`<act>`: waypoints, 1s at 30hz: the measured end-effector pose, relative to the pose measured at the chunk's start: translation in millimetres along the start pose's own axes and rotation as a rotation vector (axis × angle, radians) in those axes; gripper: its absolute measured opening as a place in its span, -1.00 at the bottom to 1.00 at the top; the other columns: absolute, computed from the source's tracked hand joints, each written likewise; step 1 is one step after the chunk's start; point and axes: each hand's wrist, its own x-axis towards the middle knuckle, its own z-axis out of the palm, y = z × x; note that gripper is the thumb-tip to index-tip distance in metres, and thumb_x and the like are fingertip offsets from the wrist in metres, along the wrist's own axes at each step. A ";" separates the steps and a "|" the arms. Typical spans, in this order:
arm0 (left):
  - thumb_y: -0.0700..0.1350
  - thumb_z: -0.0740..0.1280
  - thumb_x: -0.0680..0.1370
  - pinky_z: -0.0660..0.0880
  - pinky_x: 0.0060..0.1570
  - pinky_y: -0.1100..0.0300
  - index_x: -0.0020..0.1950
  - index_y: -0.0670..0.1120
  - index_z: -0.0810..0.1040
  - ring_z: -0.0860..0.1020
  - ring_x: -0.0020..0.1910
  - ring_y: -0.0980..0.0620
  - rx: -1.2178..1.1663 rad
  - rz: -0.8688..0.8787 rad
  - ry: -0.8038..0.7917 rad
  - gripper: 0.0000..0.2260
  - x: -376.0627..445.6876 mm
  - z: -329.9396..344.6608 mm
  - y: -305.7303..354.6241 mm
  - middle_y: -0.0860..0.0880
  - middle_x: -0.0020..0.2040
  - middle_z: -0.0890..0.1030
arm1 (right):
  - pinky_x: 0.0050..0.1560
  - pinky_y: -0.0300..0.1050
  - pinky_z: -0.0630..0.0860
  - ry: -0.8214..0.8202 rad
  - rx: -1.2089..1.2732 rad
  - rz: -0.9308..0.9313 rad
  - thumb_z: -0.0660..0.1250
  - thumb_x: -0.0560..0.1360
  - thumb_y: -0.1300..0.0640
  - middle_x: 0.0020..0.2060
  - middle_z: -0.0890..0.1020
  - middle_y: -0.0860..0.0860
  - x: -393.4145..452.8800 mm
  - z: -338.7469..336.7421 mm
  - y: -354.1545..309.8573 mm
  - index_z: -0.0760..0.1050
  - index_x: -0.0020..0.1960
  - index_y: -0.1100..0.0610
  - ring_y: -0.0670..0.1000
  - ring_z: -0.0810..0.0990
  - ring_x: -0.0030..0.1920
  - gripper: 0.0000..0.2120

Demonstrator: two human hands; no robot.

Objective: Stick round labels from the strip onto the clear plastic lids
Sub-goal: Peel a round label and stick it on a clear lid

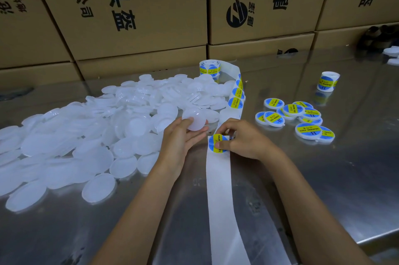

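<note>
My left hand (180, 139) holds a clear plastic lid (194, 121) between thumb and fingers, just left of the strip. My right hand (241, 138) pinches a round blue-and-yellow label (214, 142) at the strip's edge, thumb pressed on its face. The white backing strip (220, 189) runs from the bottom of the view up under both hands to a label roll (209, 68) at the back, with several labels still on its far part. A big heap of bare clear lids (97, 135) lies to the left. Labelled lids (300, 118) are grouped on the right.
The work surface is a shiny steel table (323, 189) with its edge at the lower right. A second label roll (327, 81) stands at the right rear. Stacked cardboard boxes (133, 16) wall off the back. A few more lids (391, 54) lie at the far right.
</note>
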 end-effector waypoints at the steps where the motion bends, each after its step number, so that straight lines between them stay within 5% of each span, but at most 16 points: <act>1: -0.20 0.21 0.67 0.61 0.15 0.07 0.28 -0.19 0.52 0.71 0.05 -0.10 -0.006 0.009 -0.010 -0.78 -0.1 -0.1 0.3 -0.16 0.04 0.73 | -0.09 -0.24 0.39 -0.002 0.017 0.000 0.54 0.40 0.15 -0.10 0.57 -0.08 -0.2 0.6 -0.7 0.54 -0.18 -0.08 -0.07 0.47 -0.15 -0.80; 6: -0.19 0.18 0.69 0.55 0.27 0.00 0.35 -0.19 0.46 0.69 0.11 -0.10 -0.056 -0.003 -0.057 -0.74 -1.4 2.2 3.9 -0.18 0.12 0.70 | -0.21 -0.32 0.39 -0.046 0.149 -0.059 0.53 0.39 0.23 -0.20 0.57 -0.05 -3.8 1.0 -6.9 0.56 -0.13 0.04 -0.06 0.42 -0.25 -0.81; 11: -0.17 0.14 0.70 0.53 0.28 -0.08 0.45 -0.22 0.38 0.65 0.19 -0.14 -0.098 -0.032 -0.139 -0.68 -4.9 0.3 6.9 -0.21 0.18 0.67 | -0.13 -0.24 0.44 -0.079 0.222 -0.111 0.53 0.40 0.26 -0.18 0.61 0.09 -4.9 -1.2 -8.9 0.56 -0.11 0.14 -0.07 0.46 -0.22 -0.84; 16: -0.14 0.13 0.71 0.55 0.22 -0.16 0.43 -0.22 0.38 0.63 0.20 -0.23 -0.101 -0.071 -0.214 -0.68 -5.4 -1.8 8.0 -0.25 0.21 0.65 | -0.17 -0.38 0.41 -0.053 0.301 -0.114 0.52 0.43 0.24 -0.27 0.61 -0.15 -5.4 -2.2 -9.6 0.63 -0.10 0.19 -0.16 0.48 -0.24 -0.90; 20: -0.13 0.11 0.72 0.64 0.08 -0.06 0.42 -0.24 0.42 0.65 0.17 -0.23 -0.090 -0.090 -0.243 -0.68 -6.8 0.0 7.5 -0.24 0.19 0.66 | -0.19 -0.55 0.36 -0.034 0.322 -0.130 0.51 0.42 0.32 -0.36 0.60 -0.34 -6.7 -1.7 -9.4 0.65 -0.06 0.24 -0.47 0.49 -0.22 -0.89; 25: -0.12 0.12 0.72 0.66 0.03 -0.04 0.47 -0.20 0.36 0.64 0.20 -0.18 -0.136 -0.108 -0.260 -0.66 -7.2 -0.4 9.1 -0.23 0.20 0.66 | -0.24 -0.45 0.35 0.023 0.287 -0.173 0.51 0.40 0.31 -0.19 0.60 -0.10 -7.5 -1.1 -13.6 0.66 -0.02 0.22 -0.17 0.36 -0.34 -0.84; 30: -0.10 0.11 0.72 0.60 0.17 -0.11 0.44 -0.20 0.42 0.62 0.22 -0.20 -0.120 -0.105 -0.268 -0.66 -6.1 -1.5 7.5 -0.23 0.24 0.64 | -0.20 -0.36 0.42 0.066 0.375 -0.158 0.53 0.38 0.28 -0.21 0.63 -0.03 -6.0 -3.8 -15.3 0.65 -0.13 0.09 -0.16 0.43 -0.27 -0.86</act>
